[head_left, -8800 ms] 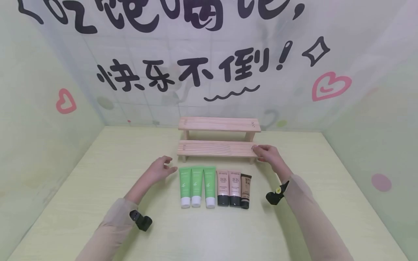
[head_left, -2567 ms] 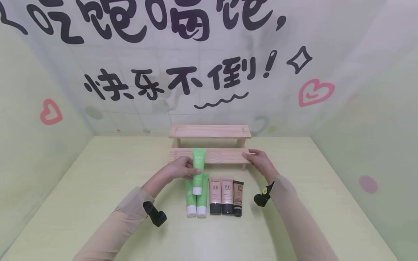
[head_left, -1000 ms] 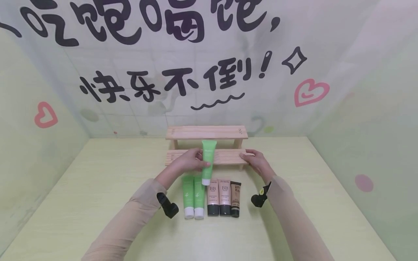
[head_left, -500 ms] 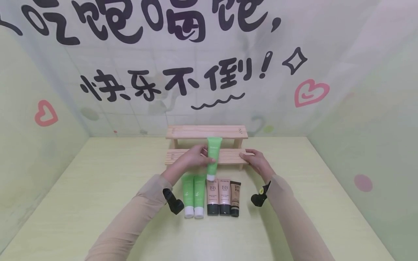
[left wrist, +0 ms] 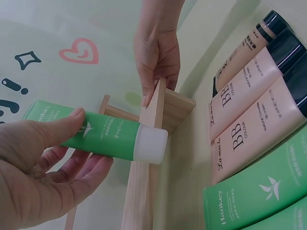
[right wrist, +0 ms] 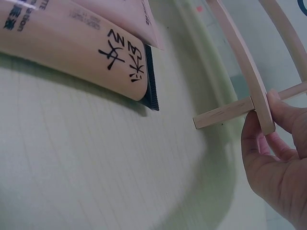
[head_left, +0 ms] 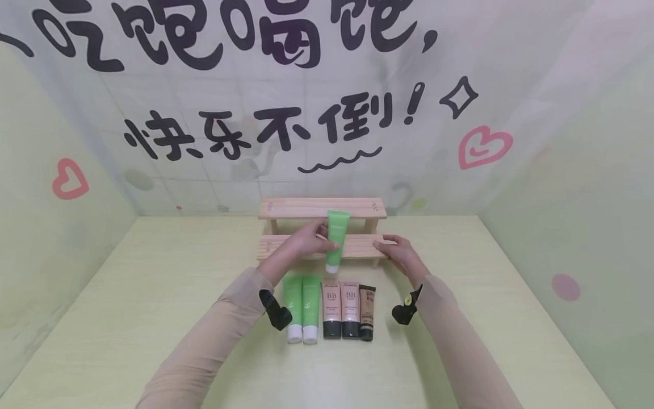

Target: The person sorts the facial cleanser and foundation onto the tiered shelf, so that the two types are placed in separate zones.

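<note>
Left hand (head_left: pixel 308 238) pinches a white-capped green plastic tube (head_left: pixel 338 228), cap downward, at the lower board (head_left: pixel 361 246) of a pale two-tier wooden stand (head_left: pixel 291 209), contact unclear, right hand (head_left: pixel 402 253) gripping that board's right end, while two matching green tubes (head_left: pixel 310 304), two pink black-capped tubes (head_left: pixel 350 307) and one tan black-capped tube (head_left: pixel 367 309) lie nearer on the counter (head_left: pixel 332 378).

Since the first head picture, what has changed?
The left hand, empty then, now holds a white-capped green tube, lifted off the pale table and carried forward to the two-tier wooden stand. Unchanged: the right hand at the stand's right end; two more green tubes, two black-capped pink tubes and a brown tube lying on the table.
</note>
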A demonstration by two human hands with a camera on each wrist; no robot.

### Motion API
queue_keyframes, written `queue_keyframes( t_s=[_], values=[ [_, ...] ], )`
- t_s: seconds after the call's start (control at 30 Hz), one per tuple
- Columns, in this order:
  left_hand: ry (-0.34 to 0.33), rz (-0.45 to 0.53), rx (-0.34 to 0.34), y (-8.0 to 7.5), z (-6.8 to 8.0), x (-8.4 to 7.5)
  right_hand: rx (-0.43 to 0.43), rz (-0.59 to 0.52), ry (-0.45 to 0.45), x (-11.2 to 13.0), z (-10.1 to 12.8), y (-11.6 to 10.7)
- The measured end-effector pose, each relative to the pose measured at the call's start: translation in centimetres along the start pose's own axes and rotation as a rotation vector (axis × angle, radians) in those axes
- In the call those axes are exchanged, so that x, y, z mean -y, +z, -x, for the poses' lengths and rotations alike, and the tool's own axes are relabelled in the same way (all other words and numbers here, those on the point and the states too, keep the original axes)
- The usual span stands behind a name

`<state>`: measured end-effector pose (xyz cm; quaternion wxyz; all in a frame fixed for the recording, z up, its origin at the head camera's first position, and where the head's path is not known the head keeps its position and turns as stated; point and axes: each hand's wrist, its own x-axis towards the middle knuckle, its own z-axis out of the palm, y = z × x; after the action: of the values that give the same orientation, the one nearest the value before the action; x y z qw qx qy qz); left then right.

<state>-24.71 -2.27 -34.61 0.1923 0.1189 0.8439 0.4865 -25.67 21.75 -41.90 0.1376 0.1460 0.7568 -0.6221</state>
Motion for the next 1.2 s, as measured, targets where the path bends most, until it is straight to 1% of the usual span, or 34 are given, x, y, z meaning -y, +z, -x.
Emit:
queue_keyframes(
  t_s=[0.17, 0.27, 0.47, 0.57, 0.9, 1.2],
  values=[
    [0.002, -0.010, -0.001, 0.1, -0.3, -0.3, -0.002, 0.013, 0.001, 0.0, 0.1, 0.0],
    [0.001, -0.013, -0.005, 0.1, -0.4, -0.6, -0.005, 0.041, -0.001, -0.1, 0.2, 0.0],
    [0.000, 0.055, -0.007, 0.2, -0.7, -1.2, -0.003, 0.067, -0.006, -0.1, 0.4, -0.1],
    [0.005, 0.071, -0.011, 0.1, -1.0, -1.3, -0.001, 0.072, -0.005, -0.1, 0.4, -0.1],
    [0.007, 0.072, -0.037, -0.3, -1.5, -2.1, -0.005, 0.087, 0.008, -0.1, 0.5, -0.2],
    [0.024, 0.056, -0.063, -0.6, -1.7, -3.2, -0.016, 0.067, 0.008, 0.0, 0.4, 0.0]
  ],
)
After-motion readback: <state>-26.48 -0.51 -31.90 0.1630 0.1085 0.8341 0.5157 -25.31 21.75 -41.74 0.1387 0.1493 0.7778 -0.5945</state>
